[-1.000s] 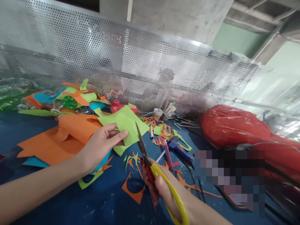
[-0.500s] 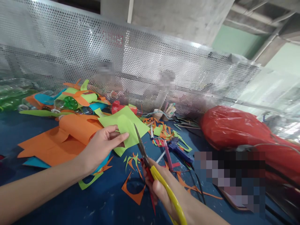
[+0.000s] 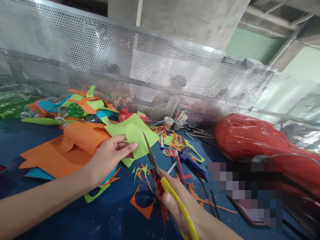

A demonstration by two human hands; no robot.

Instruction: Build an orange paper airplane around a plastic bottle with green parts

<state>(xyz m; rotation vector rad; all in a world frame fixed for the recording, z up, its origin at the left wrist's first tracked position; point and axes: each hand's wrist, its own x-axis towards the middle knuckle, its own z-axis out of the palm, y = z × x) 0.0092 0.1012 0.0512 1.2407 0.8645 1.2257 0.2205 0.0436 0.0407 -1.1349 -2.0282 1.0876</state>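
Observation:
My left hand [image 3: 113,155] pinches a sheet of lime-green paper [image 3: 143,135] between thumb and fingers, above the blue table. In my right hand [image 3: 172,196] is a pair of scissors [image 3: 180,206] with yellow and red handles, its metal blades pointing up toward the sheet's right part. Whether the blades touch the paper I cannot tell. Beneath my left forearm lie orange paper sheets [image 3: 50,155] and a rolled orange piece [image 3: 83,135]. Below the blades are an orange offcut with a round hole [image 3: 142,208] and thin green and orange scraps [image 3: 142,173].
A blue glue gun [image 3: 191,160] and a pink marker [image 3: 179,166] lie right of the scissors. Plastic bottles with coloured paper [image 3: 82,103] stand back left. A red plastic bag [image 3: 247,136] fills the right. Behind a perforated metal panel [image 3: 82,50] are two people.
Almost nothing differs. The green sheet and my left hand have shifted very slightly; both hands keep their holds.

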